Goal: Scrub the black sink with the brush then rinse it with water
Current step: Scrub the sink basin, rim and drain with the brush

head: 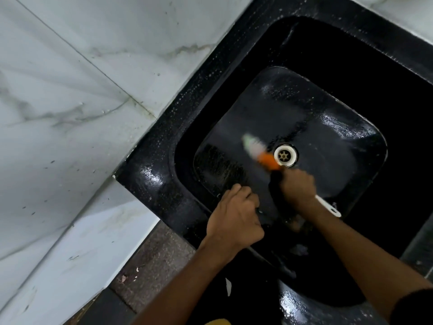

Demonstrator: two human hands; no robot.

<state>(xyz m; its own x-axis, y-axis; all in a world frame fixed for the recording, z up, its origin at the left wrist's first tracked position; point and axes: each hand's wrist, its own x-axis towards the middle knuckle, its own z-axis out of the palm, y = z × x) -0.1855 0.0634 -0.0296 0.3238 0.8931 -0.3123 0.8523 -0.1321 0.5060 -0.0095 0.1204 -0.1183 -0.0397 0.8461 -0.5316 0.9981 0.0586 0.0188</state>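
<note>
A: So, what's in view?

B: Looking down from the head camera into a black sink [168, 127], wet and glossy, set in a white marble table [77, 73]. A pale drain [285, 156] sits near the middle of the basin floor.

A: Where's the brush?

B: The brush [260, 152] is down in the basin, its blurred orange and white head against the floor just left of the drain. The right hand [297, 186] has its grip clamped around the handle, whose white end pokes out behind the hand. The blur suggests a scrubbing stroke.

A: And the other hand?

B: The left hand [235, 216] rests on the near rim, fingers curled over the inner edge, probably to brace the body while leaning in. I can't tell whether it grips the rim tightly.

A: Any water running?

B: No tap or stream is visible. Only droplets and sheen, so rinsing seems not yet begun.
</note>
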